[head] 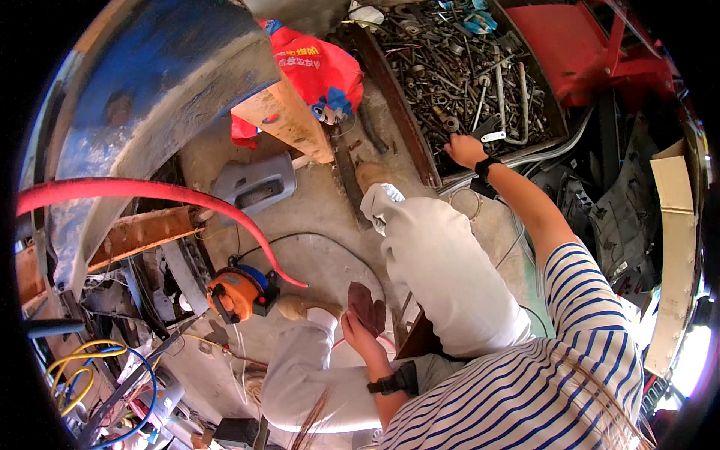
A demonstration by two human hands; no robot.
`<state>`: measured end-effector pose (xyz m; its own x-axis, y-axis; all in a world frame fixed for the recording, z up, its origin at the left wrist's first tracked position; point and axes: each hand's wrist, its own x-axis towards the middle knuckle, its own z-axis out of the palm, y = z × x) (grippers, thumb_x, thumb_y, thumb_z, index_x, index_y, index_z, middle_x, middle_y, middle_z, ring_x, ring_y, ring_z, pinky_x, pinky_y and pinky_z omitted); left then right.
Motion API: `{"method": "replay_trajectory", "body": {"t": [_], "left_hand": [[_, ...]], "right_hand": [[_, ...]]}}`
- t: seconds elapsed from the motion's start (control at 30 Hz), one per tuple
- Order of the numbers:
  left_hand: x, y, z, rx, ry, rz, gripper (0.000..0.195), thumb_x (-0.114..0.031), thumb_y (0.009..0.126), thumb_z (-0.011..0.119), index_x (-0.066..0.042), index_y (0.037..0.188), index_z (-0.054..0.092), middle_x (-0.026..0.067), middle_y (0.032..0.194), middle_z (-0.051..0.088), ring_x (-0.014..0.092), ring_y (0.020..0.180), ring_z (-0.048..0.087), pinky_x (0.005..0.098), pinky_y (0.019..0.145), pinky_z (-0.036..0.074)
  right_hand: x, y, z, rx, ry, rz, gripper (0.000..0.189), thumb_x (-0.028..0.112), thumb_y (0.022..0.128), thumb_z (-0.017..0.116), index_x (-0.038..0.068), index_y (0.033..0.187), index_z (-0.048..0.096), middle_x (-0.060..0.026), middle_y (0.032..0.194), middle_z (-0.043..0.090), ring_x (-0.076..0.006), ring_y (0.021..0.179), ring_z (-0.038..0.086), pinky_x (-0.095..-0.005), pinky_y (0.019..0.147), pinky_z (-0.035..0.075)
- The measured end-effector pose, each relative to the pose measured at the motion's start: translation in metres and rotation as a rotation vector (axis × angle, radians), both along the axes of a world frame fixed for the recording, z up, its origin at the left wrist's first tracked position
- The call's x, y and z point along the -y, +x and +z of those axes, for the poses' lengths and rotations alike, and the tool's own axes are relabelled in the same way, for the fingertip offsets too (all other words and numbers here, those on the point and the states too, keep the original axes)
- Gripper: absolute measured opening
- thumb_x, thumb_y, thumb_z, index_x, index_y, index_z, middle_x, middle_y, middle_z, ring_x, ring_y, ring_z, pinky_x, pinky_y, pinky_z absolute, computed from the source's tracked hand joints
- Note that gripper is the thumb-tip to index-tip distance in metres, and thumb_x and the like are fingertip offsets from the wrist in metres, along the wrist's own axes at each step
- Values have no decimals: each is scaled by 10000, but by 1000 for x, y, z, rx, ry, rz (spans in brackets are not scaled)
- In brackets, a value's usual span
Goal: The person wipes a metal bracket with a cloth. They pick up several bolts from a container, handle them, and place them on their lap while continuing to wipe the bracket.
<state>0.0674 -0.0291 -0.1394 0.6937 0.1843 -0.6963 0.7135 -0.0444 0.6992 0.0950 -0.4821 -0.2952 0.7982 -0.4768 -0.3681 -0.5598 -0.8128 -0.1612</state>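
Note:
In my left hand (360, 336) is a folded dark brown cloth (367, 306), held above the floor between my knees. My right hand (466, 151) is at the near corner of a rusty metal tray (394, 101) heaped with bolts, nuts, sockets and rods (450, 73). Its fingers curl down and are partly hidden, so I cannot tell whether they grip anything. Just beyond the knuckles lies a dark open-ended spanner (487, 127), beside a small pale metal piece with holes (493, 136). A bent metal rod (523, 101) rests on the heap to the right.
A red hose (169, 188) arches across the left side. On the concrete floor stand an orange and blue machine (236, 293) and a grey plastic casing (256, 183). A wooden block (287, 121) and a red bag (320, 64) are ahead. Black plastic parts (624, 208) lie at right.

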Motion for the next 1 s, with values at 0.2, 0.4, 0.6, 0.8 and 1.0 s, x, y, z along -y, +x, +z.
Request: {"method": "replay_trajectory", "body": {"t": [0.2, 0.4, 0.6, 0.8, 1.0], "left_hand": [[1, -2, 0, 64, -88, 13, 301, -257, 926, 424, 11, 1033, 509, 83, 1021, 540, 163, 934, 500, 274, 827, 402], [-1, -3, -8, -1, -84, 2, 275, -246, 924, 427, 3, 1010, 505, 77, 990, 551, 163, 891, 518, 269, 790, 423], [-5, -4, -18, -7, -169, 68, 272, -244, 921, 435, 0, 1009, 518, 70, 973, 548, 153, 872, 514, 276, 768, 423], [4, 0, -10, 13, 66, 20, 301, -268, 923, 436, 5, 1016, 519, 70, 965, 568, 139, 838, 522, 263, 712, 432], [4, 3, -8, -92, -40, 11, 309, -258, 919, 432, 8, 1056, 507, 99, 1019, 561, 169, 892, 540, 284, 757, 444]], "right_hand": [[51, -24, 17, 246, 24, -242, 327, 262, 894, 427, -65, 893, 434, -208, 650, 548, -378, 557, 523, -458, 518, 433], [72, -11, 23, -56, -190, -327, 276, 127, 841, 481, -87, 1013, 447, -253, 892, 528, -349, 840, 530, -446, 707, 444], [44, 52, 9, 128, 56, 59, 345, 65, 767, 524, 10, 1106, 497, -172, 1116, 504, -387, 1004, 469, -445, 845, 429], [15, 88, -6, -438, -302, 253, 544, 131, 829, 559, 117, 1325, 336, -72, 1336, 334, -280, 1219, 312, -400, 920, 406], [24, 78, -27, -377, -337, 302, 602, 83, 821, 556, 120, 1351, 273, -69, 1307, 344, -281, 1143, 393, -381, 868, 441]]}}
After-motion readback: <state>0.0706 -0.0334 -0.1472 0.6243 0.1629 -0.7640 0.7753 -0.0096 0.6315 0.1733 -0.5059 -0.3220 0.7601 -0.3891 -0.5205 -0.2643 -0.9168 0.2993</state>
